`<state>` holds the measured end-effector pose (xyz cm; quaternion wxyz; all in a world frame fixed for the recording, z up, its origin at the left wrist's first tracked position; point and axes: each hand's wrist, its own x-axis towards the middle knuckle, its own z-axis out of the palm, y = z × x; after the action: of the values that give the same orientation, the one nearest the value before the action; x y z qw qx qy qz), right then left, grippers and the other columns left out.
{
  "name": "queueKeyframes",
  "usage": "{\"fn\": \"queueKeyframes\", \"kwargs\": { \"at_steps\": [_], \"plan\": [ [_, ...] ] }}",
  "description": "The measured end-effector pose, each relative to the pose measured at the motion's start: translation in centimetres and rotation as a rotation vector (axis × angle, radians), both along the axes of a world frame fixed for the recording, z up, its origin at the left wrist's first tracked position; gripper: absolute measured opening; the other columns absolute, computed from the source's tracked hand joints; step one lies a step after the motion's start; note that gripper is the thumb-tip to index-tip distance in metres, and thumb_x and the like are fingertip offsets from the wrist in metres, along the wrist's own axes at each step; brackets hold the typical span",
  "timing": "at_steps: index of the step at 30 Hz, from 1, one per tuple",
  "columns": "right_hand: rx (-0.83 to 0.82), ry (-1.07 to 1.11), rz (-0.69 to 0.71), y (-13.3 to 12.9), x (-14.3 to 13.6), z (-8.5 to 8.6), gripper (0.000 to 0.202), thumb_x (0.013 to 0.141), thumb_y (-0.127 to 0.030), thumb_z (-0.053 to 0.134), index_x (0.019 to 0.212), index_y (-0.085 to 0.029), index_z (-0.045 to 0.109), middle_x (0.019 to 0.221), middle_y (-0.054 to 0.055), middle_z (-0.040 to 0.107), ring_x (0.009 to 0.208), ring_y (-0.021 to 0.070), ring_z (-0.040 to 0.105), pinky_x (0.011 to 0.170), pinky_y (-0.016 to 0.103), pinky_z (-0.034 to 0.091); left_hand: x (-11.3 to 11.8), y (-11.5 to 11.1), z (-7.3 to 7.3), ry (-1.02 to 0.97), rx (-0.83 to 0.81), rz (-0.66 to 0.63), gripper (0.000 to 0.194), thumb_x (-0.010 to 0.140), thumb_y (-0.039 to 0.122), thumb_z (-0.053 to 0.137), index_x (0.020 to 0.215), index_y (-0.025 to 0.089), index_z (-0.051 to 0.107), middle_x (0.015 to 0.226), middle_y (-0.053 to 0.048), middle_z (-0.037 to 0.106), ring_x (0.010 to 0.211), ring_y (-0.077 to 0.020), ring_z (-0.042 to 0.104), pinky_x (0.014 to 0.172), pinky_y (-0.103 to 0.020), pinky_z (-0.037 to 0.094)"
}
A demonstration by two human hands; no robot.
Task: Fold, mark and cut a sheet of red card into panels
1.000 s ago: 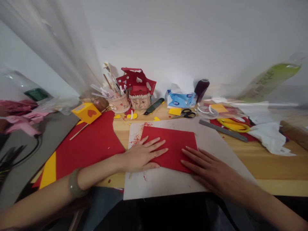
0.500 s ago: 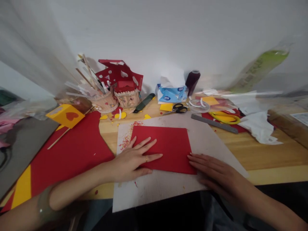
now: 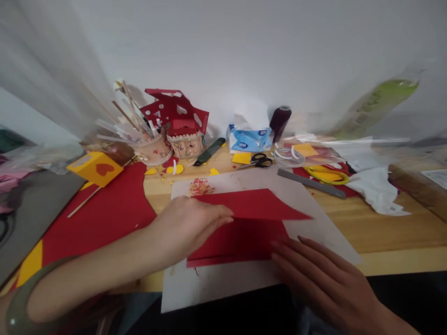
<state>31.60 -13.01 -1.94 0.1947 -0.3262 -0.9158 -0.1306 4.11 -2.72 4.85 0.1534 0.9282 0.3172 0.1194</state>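
Note:
A folded red sheet (image 3: 240, 239) lies on a white board (image 3: 188, 293) in front of me, its upper layer (image 3: 254, 202) lifted at the near edge. My left hand (image 3: 195, 223) pinches that raised edge between thumb and fingers, near the sheet's left-middle. At the lower right, my right hand (image 3: 321, 274) has its fingers stretched out, with the fingertips at the lower layer's right edge. It grips nothing. Small red and yellow scraps (image 3: 201, 187) form a pile just beyond the sheet.
Along the back stand decorated cups (image 3: 186, 145), a tissue pack (image 3: 249, 138) and a thread spool (image 3: 280, 122). Black scissors (image 3: 261, 160), a green cutter (image 3: 210, 151), a grey ruler (image 3: 310, 183) and yellow scissors (image 3: 326, 175) lie before them. More red sheet (image 3: 104, 214) is at left.
My left hand has gone from lying flat on the red sheet to pinching and lifting its upper layer, which has opened. My right hand has moved slightly toward me.

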Motion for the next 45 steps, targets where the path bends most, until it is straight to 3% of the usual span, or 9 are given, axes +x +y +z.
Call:
{"fn": "queueKeyframes", "kwargs": {
  "at_steps": [4,8,11,13,17,24,34,38,45],
  "plan": [
    [-0.059,-0.077,-0.029,1.2,-1.2,-0.6,0.042,0.091,-0.026,0.049,0.13,-0.011,0.048,0.129,0.009,0.055,0.117,0.0224,0.053,0.096,0.039,0.048,1.0,2.6,2.8,0.085,0.086,0.204,0.032,0.092,0.04,0.044,0.094,0.023,0.071,0.078,-0.001,0.071,0.071,-0.0213,0.067,0.064,-0.029,0.048],
    [-0.169,-0.086,0.036,1.6,-1.1,-1.6,0.039,0.092,-0.027,0.047,0.128,-0.011,0.051,0.131,0.011,0.052,0.116,0.0235,0.054,0.089,0.038,0.052,1.2,6.8,2.4,0.104,0.256,0.403,0.034,0.092,0.041,0.046,0.097,0.017,0.07,0.077,-0.006,0.066,0.083,-0.0278,0.065,0.078,-0.038,0.045],
    [-0.199,-0.052,0.041,1.6,-0.8,-1.9,0.044,0.092,-0.031,0.048,0.132,-0.013,0.047,0.133,0.01,0.051,0.118,0.0229,0.052,0.09,0.038,0.052,1.1,9.1,0.5,0.077,0.432,0.309,0.033,0.096,0.031,0.04,0.119,0.015,0.059,0.106,-0.01,0.066,0.108,-0.0301,0.058,0.092,-0.043,0.041],
    [-0.196,-0.05,0.039,1.6,-0.6,-1.9,0.046,0.091,-0.032,0.049,0.133,-0.014,0.045,0.132,0.01,0.052,0.118,0.0223,0.052,0.09,0.038,0.052,0.9,9.8,-1.1,0.093,0.576,0.093,0.038,0.097,0.016,0.032,0.133,0.015,0.045,0.132,-0.011,0.053,0.128,-0.0272,0.042,0.106,-0.045,0.028],
    [-0.154,-0.092,0.028,1.5,-0.2,-1.8,0.047,0.091,-0.038,0.049,0.13,-0.012,0.049,0.13,0.009,0.054,0.116,0.0225,0.054,0.087,0.037,0.053,0.5,9.1,-4.4,0.242,0.565,-0.314,0.042,0.095,0.01,0.036,0.137,0.016,0.039,0.144,-0.009,0.038,0.138,-0.0204,0.025,0.113,-0.042,0.017],
    [-0.052,-0.031,-0.018,0.9,0.2,-1.6,0.053,0.09,-0.037,0.051,0.137,-0.016,0.041,0.12,0.008,0.062,0.109,0.0207,0.059,0.082,0.033,0.055,0.3,7.4,-8.2,0.264,0.351,-0.174,0.041,0.098,0.034,0.036,0.135,0.019,0.043,0.141,-0.008,0.043,0.135,-0.0206,0.032,0.111,-0.04,0.022],
    [-0.031,-0.06,0.131,1.6,-3.2,-1.3,0.04,0.088,-0.029,0.055,0.124,-0.012,0.055,0.129,0.006,0.054,0.122,0.02,0.048,0.103,0.034,0.041,1.0,7.5,-7.8,0.217,0.392,-0.159,0.038,0.098,0.027,0.034,0.132,0.015,0.048,0.14,-0.007,0.045,0.133,-0.0231,0.035,0.111,-0.043,0.023],
    [-0.022,-0.063,0.125,2.0,-2.6,-0.8,0.035,0.091,-0.021,0.046,0.124,-0.013,0.055,0.132,0.004,0.052,0.125,0.0194,0.044,0.102,0.034,0.041,-0.6,5.9,-7.0,0.059,0.493,-0.135,0.035,0.095,0.018,0.034,0.122,0.015,0.057,0.131,-0.007,0.054,0.127,-0.0235,0.044,0.106,-0.043,0.034],
    [0.016,-0.107,0.062,1.7,-1.3,-1.3,0.047,0.084,-0.005,0.035,0.129,-0.008,0.05,0.135,0.009,0.05,0.128,0.0245,0.04,0.098,0.036,0.045,-3.9,3.1,-7.1,-0.184,0.491,0.084,0.031,0.089,0.014,0.042,0.113,0.018,0.06,0.114,-0.006,0.067,0.092,-0.0182,0.065,0.08,-0.032,0.054]
  ]
}}
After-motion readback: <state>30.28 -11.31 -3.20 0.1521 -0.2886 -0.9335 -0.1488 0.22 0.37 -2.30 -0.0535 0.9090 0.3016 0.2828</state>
